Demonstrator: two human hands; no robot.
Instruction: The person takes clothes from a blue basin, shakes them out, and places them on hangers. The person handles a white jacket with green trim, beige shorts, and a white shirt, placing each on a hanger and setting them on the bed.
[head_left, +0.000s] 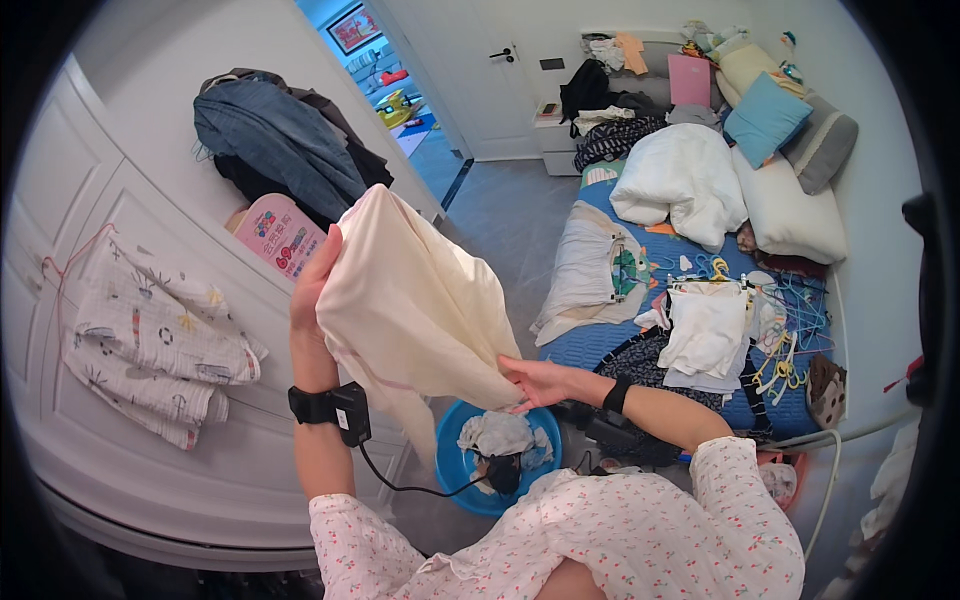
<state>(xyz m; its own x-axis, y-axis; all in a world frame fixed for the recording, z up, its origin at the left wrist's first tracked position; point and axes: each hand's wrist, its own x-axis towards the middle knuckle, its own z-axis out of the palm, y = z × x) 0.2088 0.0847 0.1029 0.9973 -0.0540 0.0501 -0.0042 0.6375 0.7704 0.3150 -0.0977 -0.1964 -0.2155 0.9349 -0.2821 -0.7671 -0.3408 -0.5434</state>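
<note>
A cream-coloured cloth garment (416, 300) is stretched out in the air between my two hands. At its upper left edge, my left hand (313, 281) holds it, the fingers partly hidden behind the fabric. My right hand (536, 381) grips its lower right corner. One end of the cloth hangs down beside a blue plastic basin (444, 450) on the floor. Inside the basin lie a bundled grey-white cloth (499, 433) and a dark piece of fabric (502, 474).
On the right, a bed with a blue quilted cover (559, 349) holds clothes, hangers (780, 367) and a white duvet (675, 176). A printed muslin cloth (161, 322) hangs on the wardrobe door (112, 225). Jackets (281, 139) hang by the open doorway. Grey floor (510, 217) runs alongside the bed.
</note>
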